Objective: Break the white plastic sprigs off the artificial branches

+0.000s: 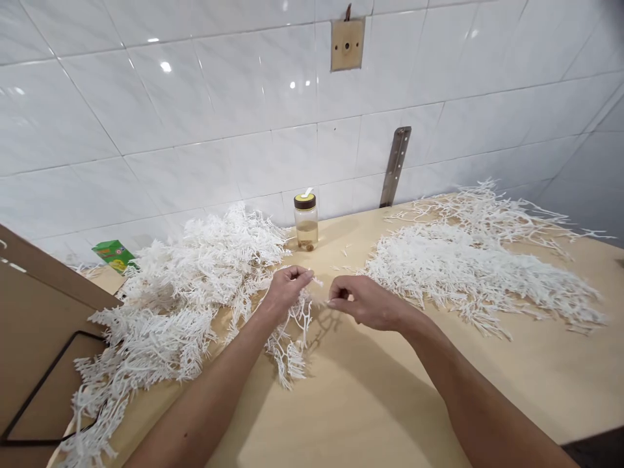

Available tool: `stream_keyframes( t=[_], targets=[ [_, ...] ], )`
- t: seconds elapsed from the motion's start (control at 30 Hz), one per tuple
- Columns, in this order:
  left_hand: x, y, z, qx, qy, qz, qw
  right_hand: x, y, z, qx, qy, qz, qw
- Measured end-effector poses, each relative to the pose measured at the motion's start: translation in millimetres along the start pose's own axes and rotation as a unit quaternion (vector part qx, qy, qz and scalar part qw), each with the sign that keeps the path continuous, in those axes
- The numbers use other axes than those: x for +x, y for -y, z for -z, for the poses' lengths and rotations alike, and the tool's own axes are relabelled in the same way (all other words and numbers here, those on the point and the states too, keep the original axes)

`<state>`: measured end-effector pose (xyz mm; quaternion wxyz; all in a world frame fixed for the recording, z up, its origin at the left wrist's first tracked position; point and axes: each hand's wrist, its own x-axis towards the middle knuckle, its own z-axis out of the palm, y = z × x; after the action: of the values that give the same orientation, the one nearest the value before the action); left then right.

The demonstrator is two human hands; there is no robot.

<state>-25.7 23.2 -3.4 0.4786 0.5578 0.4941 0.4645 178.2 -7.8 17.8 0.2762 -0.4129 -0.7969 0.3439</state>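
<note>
My left hand [286, 287] is closed in a pinch on a white branching plastic sprig [291, 357]. Its forked stems hang below the fingers toward the table, and a small tip pokes out past the thumb. Just to the right, my right hand [365, 303] is curled with thumb and forefinger pressed together. A faint pale blur shows at those fingertips, too small to make out. A tangled heap of white sprigs [195, 279] lies left of my hands, partly behind my left forearm. Another, flatter pile of white sprigs [468, 266] spreads out on the right.
A clear bottle [307, 233] of yellowish liquid with a dark lid stands behind my hands. Small white scraps [346, 250] lie near it. A metal bracket [396, 166] rests against the tiled wall. At left are a green box [116, 255] and a brown panel [39, 344].
</note>
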Motion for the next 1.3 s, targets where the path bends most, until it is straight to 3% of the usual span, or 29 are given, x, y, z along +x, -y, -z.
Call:
stream_keyframes(
  t=[0.1,0.17,0.27,0.4,0.53,0.8,1.0,1.17,1.23,1.3],
  targets=[
    [-5,-9,-3.1,-0.078,0.07,0.057,0.993,2,-20,10,-0.066,-0.103,-0.089,0.988],
    [-7,-13,-5.9,-0.1,0.075,0.069,0.99,3,-31,16,-0.123,-0.159,-0.123,0.972],
    [-10,-16,-8.6,-0.109,0.077,0.071,0.989,2,-32,19,-0.142,-0.185,-0.128,0.964],
    [-11,-16,-11.5,-0.113,0.087,0.074,0.987,1,-15,13,0.039,-0.109,-0.093,0.989],
    [-12,-15,-14.1,-0.113,0.1,0.074,0.986,1,-5,5,0.153,-0.017,-0.085,0.984],
    [-13,-17,-13.1,-0.121,0.095,0.088,0.984,6,-12,0,0.241,-0.018,-0.098,0.965],
    [-12,-12,-12.9,-0.108,0.073,0.093,0.987,3,-5,0,0.188,-0.031,-0.067,0.979],
    [-3,-4,-5.2,-0.098,-0.012,0.068,0.993,-2,15,-2,0.115,0.061,0.008,0.991],
    [-3,-6,-4.0,-0.101,0.004,0.06,0.993,-1,11,0,0.081,0.036,0.001,0.996],
    [-4,-10,-4.9,-0.093,0.025,0.062,0.993,1,-1,4,0.038,-0.032,-0.03,0.998]
  ],
)
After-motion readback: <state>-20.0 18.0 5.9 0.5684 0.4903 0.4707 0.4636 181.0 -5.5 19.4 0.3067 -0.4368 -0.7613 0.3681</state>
